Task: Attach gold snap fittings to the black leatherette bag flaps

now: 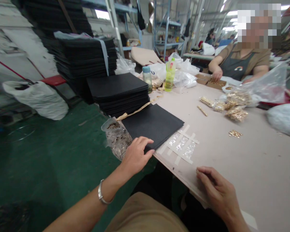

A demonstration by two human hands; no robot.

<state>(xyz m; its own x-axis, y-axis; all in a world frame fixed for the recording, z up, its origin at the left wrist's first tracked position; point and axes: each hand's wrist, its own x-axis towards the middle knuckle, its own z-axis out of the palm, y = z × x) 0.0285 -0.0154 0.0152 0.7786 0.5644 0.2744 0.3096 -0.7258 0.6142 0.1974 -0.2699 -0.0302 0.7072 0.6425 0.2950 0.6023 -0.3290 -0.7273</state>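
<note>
My left hand (136,155) rests on the near corner of a thin stack of black sheets (152,124) at the table's left edge, fingers bent over the corner. My right hand (217,190) lies on the pale table (232,154) near its front edge, fingers curled under; whether it holds anything is hidden. Between the hands, clear plastic squares are taped to the table (181,143). A plastic bag of small metal pieces (117,137) hangs at the table's edge beside my left hand.
A taller pile of black sheets (118,91) stands behind, with large black stacks (84,58) beyond. Two bottles (170,74) and bags of gold parts (235,106) lie on the table. Another person (241,61) works at the far side. The floor (50,154) on the left is green.
</note>
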